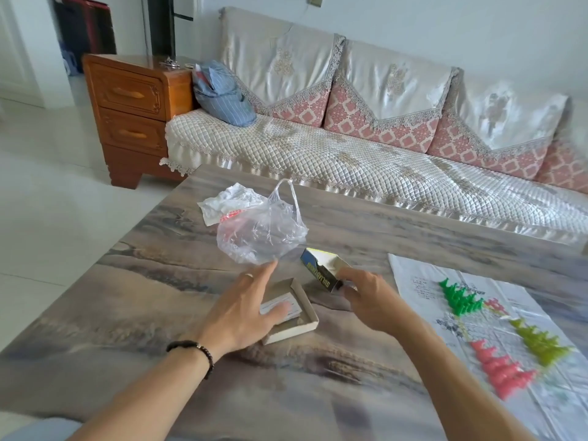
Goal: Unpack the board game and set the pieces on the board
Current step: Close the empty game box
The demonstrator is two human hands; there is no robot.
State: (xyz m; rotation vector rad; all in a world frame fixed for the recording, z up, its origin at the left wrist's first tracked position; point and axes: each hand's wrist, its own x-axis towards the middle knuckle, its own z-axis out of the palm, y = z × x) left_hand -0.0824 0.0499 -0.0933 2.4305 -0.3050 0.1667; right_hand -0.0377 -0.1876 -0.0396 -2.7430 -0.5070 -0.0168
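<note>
A paper game board [509,316] lies flat at the right of the table. On it stand clusters of green pieces [459,297], olive-yellow pieces [541,342] and pink pieces [499,370]. The open box tray [307,316] with a white booklet inside sits in the middle. My left hand [245,313] hovers over the tray, fingers spread, holding nothing. My right hand [366,300] grips the near corner of the blue box lid [324,272], which is tilted up on one edge.
A crumpled clear plastic bag [261,233] and white wrapper [229,202] lie beyond the box. The table [159,297] has a marbled grey-brown top. A quilted sofa [350,160] runs behind it, with a wooden drawer cabinet [130,113] at the left.
</note>
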